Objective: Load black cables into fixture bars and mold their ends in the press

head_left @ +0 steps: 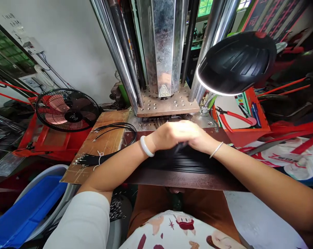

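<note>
Left hand meets right hand by black cables.
From here I can't tell whether the hidden, blurred fingers grip anything; the cables lie on the table, bodyward of them, long axis left-to-right, neither hand clearly nearer.

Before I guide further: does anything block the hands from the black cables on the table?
Nothing visible blocks the left hand or right hand from the black cables on the table; the hands' undersides are hidden.

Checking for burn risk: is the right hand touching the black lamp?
Apart. The head view shows metal base in the gap between the right hand and black lamp.
</note>
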